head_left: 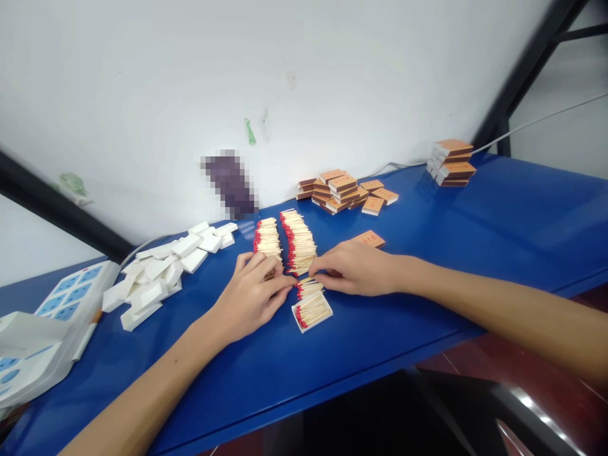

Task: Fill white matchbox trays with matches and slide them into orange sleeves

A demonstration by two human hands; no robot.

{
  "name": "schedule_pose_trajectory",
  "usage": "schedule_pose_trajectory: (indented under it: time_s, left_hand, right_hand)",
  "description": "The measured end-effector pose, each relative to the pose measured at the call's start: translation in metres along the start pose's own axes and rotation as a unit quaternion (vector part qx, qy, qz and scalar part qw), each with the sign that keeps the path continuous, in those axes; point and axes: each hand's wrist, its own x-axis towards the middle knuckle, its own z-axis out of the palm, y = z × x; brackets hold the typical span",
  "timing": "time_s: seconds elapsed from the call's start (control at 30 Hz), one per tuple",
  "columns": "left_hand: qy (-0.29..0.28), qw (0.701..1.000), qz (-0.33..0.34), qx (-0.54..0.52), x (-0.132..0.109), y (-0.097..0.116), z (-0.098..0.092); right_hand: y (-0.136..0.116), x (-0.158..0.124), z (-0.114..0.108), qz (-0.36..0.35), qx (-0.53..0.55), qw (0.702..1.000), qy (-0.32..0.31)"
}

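Note:
Two rows of red-headed matches [300, 244] lie side by side on the blue table. My left hand [259, 288] is closed, its thumb and index finger together at the red heads of matches near the rows' front end. From the right, my right hand [356, 269] pinches the plain ends of matches there. Just in front lies a small bunch of matches [310, 288], touching or close to a white matchbox tray [329, 311] that holds a layer of matches. An orange matchbox [369, 239] lies behind my right hand, partly covered by it.
White matchbox trays [154, 269] lie heaped at left, beside a white and blue box [71, 294]. Orange matchboxes [339, 187] are piled by the wall, with another stack [451, 163] farther right. The blue table's [285, 405] front edge runs below my arms.

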Motion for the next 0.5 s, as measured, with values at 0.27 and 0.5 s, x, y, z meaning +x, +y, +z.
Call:
schedule_pose_trajectory:
  time_s: [0.27, 0.5]
  left_hand:
    - [0.013, 1.0, 0.004, 0.013, -0.0003, -0.0002, 0.0]
    - [0.026, 1.0, -0.007, 0.017, 0.0006, 0.0018, 0.0028]
  right_hand:
    - [-0.0005, -0.0006, -0.0007, 0.01, -0.014, 1.0, -0.007]
    - [0.0006, -0.002, -0.0011, 0.012, -0.032, 0.999, -0.008]
